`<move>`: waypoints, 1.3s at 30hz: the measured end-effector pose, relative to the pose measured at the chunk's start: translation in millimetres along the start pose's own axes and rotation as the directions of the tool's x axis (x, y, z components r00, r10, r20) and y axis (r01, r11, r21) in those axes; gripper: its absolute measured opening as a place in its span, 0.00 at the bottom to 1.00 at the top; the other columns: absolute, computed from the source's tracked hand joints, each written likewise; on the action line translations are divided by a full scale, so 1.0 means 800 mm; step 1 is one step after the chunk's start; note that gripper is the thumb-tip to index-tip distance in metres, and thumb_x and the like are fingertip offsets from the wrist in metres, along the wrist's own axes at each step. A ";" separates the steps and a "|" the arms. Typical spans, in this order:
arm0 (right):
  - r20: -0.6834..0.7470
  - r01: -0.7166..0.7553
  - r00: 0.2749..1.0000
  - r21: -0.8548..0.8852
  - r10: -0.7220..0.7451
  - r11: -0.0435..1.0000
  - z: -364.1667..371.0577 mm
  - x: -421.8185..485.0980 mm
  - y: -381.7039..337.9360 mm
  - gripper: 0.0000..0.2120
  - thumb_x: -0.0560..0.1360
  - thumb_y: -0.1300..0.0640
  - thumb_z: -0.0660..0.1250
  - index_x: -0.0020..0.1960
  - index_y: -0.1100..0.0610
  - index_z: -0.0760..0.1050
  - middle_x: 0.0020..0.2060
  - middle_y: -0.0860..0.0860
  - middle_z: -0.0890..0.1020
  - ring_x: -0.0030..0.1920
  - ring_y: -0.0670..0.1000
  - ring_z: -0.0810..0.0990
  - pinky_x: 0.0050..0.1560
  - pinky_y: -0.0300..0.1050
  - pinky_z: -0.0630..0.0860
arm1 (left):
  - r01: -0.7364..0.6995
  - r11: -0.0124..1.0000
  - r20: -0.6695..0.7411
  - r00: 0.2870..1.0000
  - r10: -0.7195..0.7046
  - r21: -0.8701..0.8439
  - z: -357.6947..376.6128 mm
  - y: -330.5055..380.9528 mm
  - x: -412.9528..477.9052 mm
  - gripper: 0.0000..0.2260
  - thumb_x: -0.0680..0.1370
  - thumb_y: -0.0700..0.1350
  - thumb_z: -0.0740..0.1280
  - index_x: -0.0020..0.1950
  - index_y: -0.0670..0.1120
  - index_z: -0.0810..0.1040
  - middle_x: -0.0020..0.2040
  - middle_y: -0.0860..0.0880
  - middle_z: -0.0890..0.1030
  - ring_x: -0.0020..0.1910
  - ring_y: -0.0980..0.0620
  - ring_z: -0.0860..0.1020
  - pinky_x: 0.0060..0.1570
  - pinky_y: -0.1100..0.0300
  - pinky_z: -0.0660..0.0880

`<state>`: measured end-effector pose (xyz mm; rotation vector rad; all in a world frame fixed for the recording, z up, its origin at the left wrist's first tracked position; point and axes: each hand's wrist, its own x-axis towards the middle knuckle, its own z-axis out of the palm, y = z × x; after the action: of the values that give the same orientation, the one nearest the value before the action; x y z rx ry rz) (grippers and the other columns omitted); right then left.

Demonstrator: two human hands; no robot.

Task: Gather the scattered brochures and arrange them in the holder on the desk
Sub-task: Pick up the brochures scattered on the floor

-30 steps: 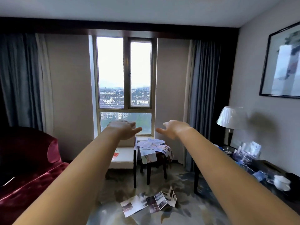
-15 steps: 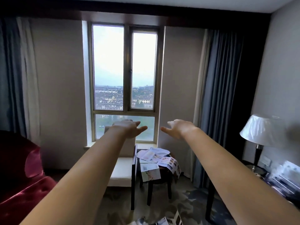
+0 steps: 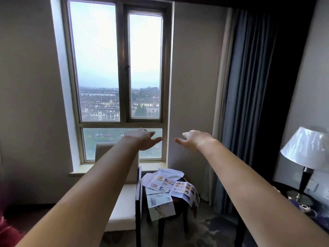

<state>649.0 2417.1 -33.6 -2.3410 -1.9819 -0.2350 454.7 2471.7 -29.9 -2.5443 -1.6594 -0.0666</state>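
Observation:
Several unfolded brochures (image 3: 170,186) lie spread over a small dark side table (image 3: 179,205) below the window, some drooping over its front and right edges. Both my arms stretch straight out ahead at window height, well above the brochures. My left hand (image 3: 142,139) is held palm down with relaxed fingers and holds nothing. My right hand (image 3: 194,139) mirrors it, fingers loose, empty. The holder is out of view; only the dark desk corner (image 3: 318,213) shows at the right edge.
A cream chair (image 3: 122,207) with a dark frame stands left of the side table. A lamp (image 3: 308,154) with a white shade stands on the desk at right. Dark curtains (image 3: 249,104) hang right of the window (image 3: 121,77). A red sofa edge (image 3: 8,232) shows bottom left.
The view has moved closer to the window and side table; the brochures on the floor and the holder have dropped out of frame. Both hands stay outstretched and empty.

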 end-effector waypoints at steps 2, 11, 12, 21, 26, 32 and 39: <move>0.004 -0.009 1.000 -0.007 0.009 1.000 0.013 0.045 0.009 0.33 0.77 0.32 0.47 0.69 0.53 0.70 0.68 0.53 0.73 0.66 0.55 0.73 0.61 0.54 0.71 | -0.004 1.000 -0.006 1.000 0.004 0.003 0.011 -0.004 0.046 0.32 0.77 0.68 0.45 0.78 0.54 0.54 0.79 0.47 0.57 0.78 0.47 0.54 0.75 0.47 0.56; 0.028 0.013 1.000 -0.019 -0.013 1.000 0.077 0.259 0.064 0.32 0.77 0.32 0.47 0.68 0.53 0.70 0.68 0.53 0.73 0.67 0.55 0.72 0.63 0.54 0.70 | 0.023 1.000 -0.022 0.999 -0.023 -0.004 0.061 -0.006 0.265 0.33 0.77 0.69 0.45 0.78 0.54 0.55 0.78 0.47 0.58 0.78 0.48 0.55 0.74 0.47 0.57; 0.042 0.018 0.999 -0.022 -0.017 1.000 0.087 0.283 0.069 0.32 0.77 0.32 0.47 0.68 0.53 0.70 0.68 0.53 0.73 0.68 0.55 0.72 0.63 0.54 0.70 | 0.026 0.999 -0.022 0.999 -0.026 0.026 0.068 -0.005 0.288 0.33 0.77 0.69 0.45 0.78 0.55 0.55 0.78 0.47 0.58 0.78 0.48 0.55 0.74 0.48 0.57; 0.079 0.033 0.996 0.043 -0.036 0.999 0.193 0.447 0.087 0.31 0.78 0.35 0.48 0.68 0.54 0.70 0.67 0.55 0.73 0.67 0.57 0.72 0.61 0.56 0.70 | -0.036 0.996 0.024 0.999 0.034 0.079 0.159 -0.001 0.464 0.33 0.76 0.69 0.44 0.77 0.55 0.56 0.78 0.48 0.59 0.77 0.49 0.56 0.74 0.47 0.58; 0.213 -0.001 0.977 0.056 -0.011 0.998 0.293 0.469 0.098 0.28 0.79 0.36 0.49 0.66 0.55 0.71 0.65 0.56 0.73 0.66 0.57 0.72 0.61 0.55 0.70 | -0.109 0.992 0.128 0.987 0.101 0.058 0.267 -0.004 0.506 0.31 0.77 0.68 0.45 0.76 0.55 0.58 0.76 0.48 0.63 0.75 0.48 0.61 0.70 0.47 0.62; 0.378 -0.087 0.923 0.047 0.063 0.995 0.436 0.457 0.102 0.25 0.79 0.38 0.51 0.66 0.54 0.71 0.64 0.56 0.74 0.66 0.56 0.71 0.65 0.58 0.66 | -0.183 0.983 0.289 0.940 0.181 -0.020 0.411 0.004 0.519 0.31 0.78 0.67 0.46 0.77 0.54 0.56 0.78 0.47 0.59 0.76 0.48 0.58 0.72 0.46 0.59; 0.438 -0.137 0.895 0.076 0.090 0.988 0.578 0.425 0.110 0.26 0.78 0.38 0.53 0.69 0.52 0.69 0.67 0.54 0.73 0.70 0.55 0.68 0.70 0.59 0.63 | -0.235 0.971 0.372 0.898 0.235 -0.047 0.553 0.041 0.508 0.30 0.78 0.66 0.46 0.76 0.52 0.59 0.75 0.46 0.64 0.74 0.46 0.61 0.70 0.47 0.61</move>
<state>824.3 2802.1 -431.7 -2.6000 -1.9449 0.4281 640.3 2877.1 -433.6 -2.8747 -1.4310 0.4692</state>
